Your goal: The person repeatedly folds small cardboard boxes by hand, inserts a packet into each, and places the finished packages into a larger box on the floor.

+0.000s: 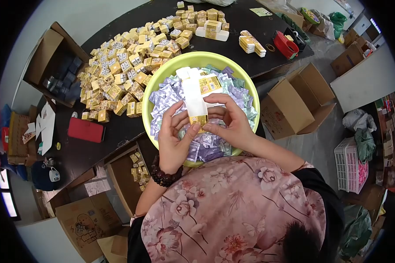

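Observation:
My left hand (pixel 173 136) and my right hand (pixel 233 122) are both closed on a small carton (pixel 195 97), gripping its lower end between thumbs and fingers. The carton is partly unfolded, with its white inside facing up and yellow printed panels at the side and bottom. Under it stands a lime-green basin (pixel 255 103) filled with small purple and mint-green sachets (pixel 164 100). Behind the basin, a large heap of small yellow boxes (pixel 118 70) covers the dark table (pixel 245 19). Whether anything is inside the carton cannot be seen.
Flat cartons (pixel 252 44) are stacked at the back right, near a red tape dispenser (pixel 286 44). A red case (pixel 86 130) lies at left. Open cardboard boxes stand at the right (pixel 294 103) and left (pixel 52 55). Another box (pixel 123 175) below holds several yellow boxes.

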Demonstrator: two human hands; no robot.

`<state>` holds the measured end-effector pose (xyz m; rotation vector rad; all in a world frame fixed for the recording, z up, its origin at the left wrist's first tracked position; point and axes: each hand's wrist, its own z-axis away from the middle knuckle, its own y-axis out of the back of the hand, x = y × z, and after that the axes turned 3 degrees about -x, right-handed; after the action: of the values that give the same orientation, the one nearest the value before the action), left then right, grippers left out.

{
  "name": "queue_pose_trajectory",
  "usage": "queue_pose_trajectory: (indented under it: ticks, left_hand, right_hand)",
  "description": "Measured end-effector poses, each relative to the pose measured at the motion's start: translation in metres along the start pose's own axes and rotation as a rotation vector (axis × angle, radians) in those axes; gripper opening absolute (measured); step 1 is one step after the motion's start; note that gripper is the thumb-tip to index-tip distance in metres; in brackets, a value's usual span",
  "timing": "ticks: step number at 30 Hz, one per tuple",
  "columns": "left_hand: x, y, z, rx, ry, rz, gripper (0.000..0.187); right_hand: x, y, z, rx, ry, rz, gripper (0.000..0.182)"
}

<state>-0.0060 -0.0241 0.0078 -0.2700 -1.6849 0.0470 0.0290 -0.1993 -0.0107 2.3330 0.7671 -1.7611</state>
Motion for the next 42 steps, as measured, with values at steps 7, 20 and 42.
queue_pose_trajectory:
  ticks: [7,20,42]
  left_hand:
    - [0.010,0.006,0.005,-0.118,-0.125,-0.086,0.049]
    - [0.008,0.011,0.008,-0.165,-0.090,-0.180,0.034]
    - [-0.002,0.012,0.008,-0.160,-0.026,-0.043,0.038]
  right_hand:
    - [-0.019,0.005,-0.003,-0.118,0.309,0.514,0.041]
    - [-0.012,0.002,-0.006,-0.196,-0.035,-0.034,0.018]
    - [-0.018,0.006,-0.004,-0.271,0.210,0.553,0.021]
